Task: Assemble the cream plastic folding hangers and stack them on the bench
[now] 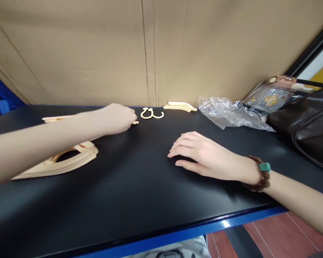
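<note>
My left hand (120,119) reaches across to the back left of the black table, its fingers closed on a small cream piece (135,122) whose end pokes out. Just right of it lie two cream hooks (152,114). Long cream strips (180,106) rest by the back edge. Beneath my left forearm is a curved cream plastic part (78,161), partly covered, and another cream piece (52,119) shows beyond the forearm. My right hand (197,154) hovers or rests over the middle right, fingers apart and holding nothing.
Crumpled clear plastic (233,113) lies at the back right, beside a transparent pouch (271,98) and a dark leather bag (309,122). Brown cardboard (102,50) stands behind the black table (129,200), which has a blue front edge.
</note>
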A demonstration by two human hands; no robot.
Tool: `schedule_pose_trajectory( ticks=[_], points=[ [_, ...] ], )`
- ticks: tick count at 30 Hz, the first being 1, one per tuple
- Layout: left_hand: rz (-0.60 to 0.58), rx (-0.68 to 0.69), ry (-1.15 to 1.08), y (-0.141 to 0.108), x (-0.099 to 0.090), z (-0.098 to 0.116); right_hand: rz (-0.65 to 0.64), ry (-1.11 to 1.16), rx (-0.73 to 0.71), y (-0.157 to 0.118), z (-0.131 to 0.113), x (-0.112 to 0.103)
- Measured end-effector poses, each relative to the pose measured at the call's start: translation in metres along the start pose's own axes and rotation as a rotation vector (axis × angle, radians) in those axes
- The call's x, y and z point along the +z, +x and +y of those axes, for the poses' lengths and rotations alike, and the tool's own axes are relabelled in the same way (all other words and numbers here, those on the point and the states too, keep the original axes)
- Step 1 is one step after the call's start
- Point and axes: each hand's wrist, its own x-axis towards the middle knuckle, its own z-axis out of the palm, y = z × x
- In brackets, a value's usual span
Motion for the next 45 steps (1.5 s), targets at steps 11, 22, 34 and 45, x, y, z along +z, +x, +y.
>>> schedule_pose_trajectory(
  ticks=[11, 22, 34, 45],
  points=[
    [0.371, 0.373, 0.311, -0.078, -0.008, 0.148, 0.203, -0.025, 0.152, 0.008, 0.01, 0.015],
    [0.274, 0.336, -0.336, -0.064, 0.002, 0.11, 0.221, -0.094, 0.254, 0.075, 0.074, 0.045],
    [0.235, 0.16, -0.32, -0.052, 0.007, 0.089, 0.289, -0.019, 0.198, 0.07, 0.057, 0.036],
    [0.07, 0.227, -0.446, -0.049, 0.017, 0.079, 0.443, -0.198, 0.695, 0.057, 0.13, 0.039]
  ],
)
